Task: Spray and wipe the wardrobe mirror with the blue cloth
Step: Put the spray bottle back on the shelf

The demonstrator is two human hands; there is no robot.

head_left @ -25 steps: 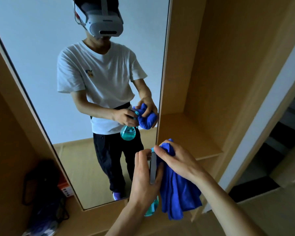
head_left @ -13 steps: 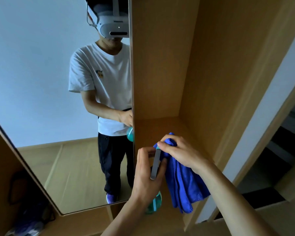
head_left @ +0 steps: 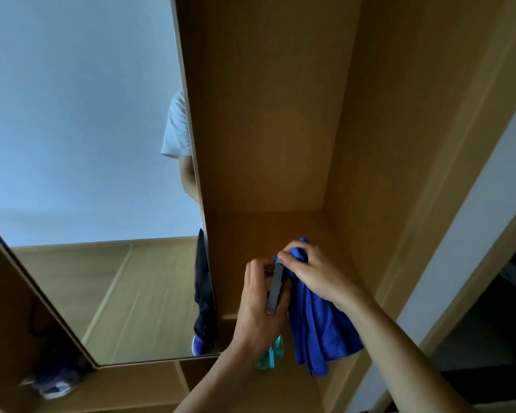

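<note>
- Head view, left hand: my left hand is curled round the upper part of the spray bottle. The bottle's grey lever lies against my fingers, and the teal body shows below my wrist.
- Head view, right hand: my right hand pinches a bunched fold of the blue cloth between thumb and curled fingers. This is right at the head of the spray bottle. I cannot tell whether the fingertips also touch the nozzle.
- Blue cloth: it hangs down from my right hand in long folds, just beside the bottle on its right. Its lower end hangs free, resting on nothing.
- Wardrobe mirror: it fills the left of the view and is seen at a steep angle. Its right edge runs down from the top centre to a point just left of my left hand. Neither hand nor the cloth touches the glass.
- Reflection: a pale wall, a wooden floor, and a strip of a person at the mirror's right edge, with white sleeve, dark trousers and one shoe.
- Wardrobe compartment: open and of light wood. Both hands are held in front of its shelf.
- Lower left: a dark bag, too blurred to describe further.
</note>
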